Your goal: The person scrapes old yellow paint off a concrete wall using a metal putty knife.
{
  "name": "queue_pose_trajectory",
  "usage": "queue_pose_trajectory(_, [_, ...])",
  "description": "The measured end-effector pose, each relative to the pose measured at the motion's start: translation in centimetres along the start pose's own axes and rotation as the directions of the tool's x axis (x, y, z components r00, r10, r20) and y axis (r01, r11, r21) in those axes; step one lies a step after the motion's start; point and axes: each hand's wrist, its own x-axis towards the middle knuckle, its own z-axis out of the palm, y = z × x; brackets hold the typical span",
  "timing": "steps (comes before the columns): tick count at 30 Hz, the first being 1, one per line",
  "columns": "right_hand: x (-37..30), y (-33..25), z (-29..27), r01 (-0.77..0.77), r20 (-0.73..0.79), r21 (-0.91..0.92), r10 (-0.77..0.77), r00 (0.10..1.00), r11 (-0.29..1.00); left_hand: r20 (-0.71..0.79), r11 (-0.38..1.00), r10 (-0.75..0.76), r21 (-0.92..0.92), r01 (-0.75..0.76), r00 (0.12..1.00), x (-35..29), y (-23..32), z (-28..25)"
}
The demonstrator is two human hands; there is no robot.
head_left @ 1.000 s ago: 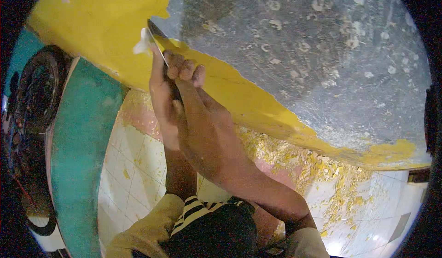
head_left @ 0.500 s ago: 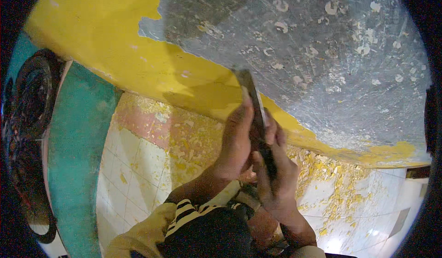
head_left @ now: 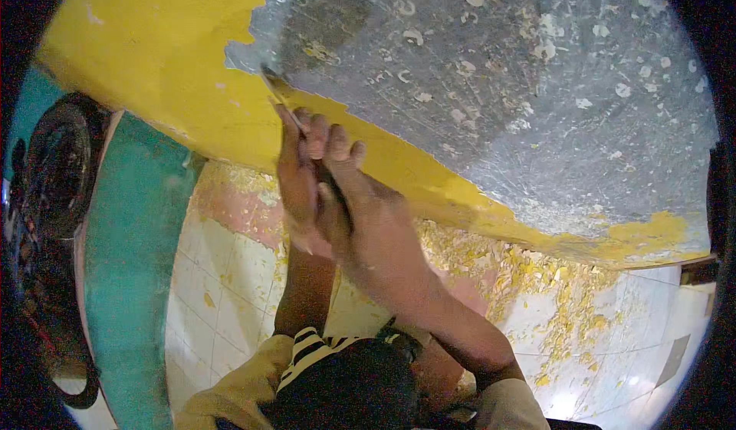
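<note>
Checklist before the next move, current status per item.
1. Both hands on the tool: ok; left hand and right hand grip the tool.
2. Blade end at the coating border: ok; the blade lies where yellow coating meets grey surface.
3. Blade pressed on the surface: cannot tell.
4. Fingers well away from the blade: not ok, they sit close beside it.
5. Floor tiles free of flakes: not ok; yellow flakes lie scattered.

And here the tool (head_left: 336, 191) is a blur, its grip mostly hidden by left hand (head_left: 295, 181) and right hand (head_left: 377, 219), the painted surface (head_left: 491, 69) cut off up top
</note>
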Motion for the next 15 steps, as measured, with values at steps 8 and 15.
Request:
queue_pose_trajectory(8, [-5.7,-1.3,-3.6,-0.352,0.015,-0.023,0.352,0.936,0.936,-0.444,0.878,-0.182,0.328,0.348,0.877,-4.5,-3.6,2.9])
queue_pose_trajectory(15, [-3.9,-2.1,-3.7,-0.314,0.066,-0.058,0.318,0.946,0.948,-0.182,0.97,-0.152,0.16,0.181,0.971,-3.4,-3.3,2.1])
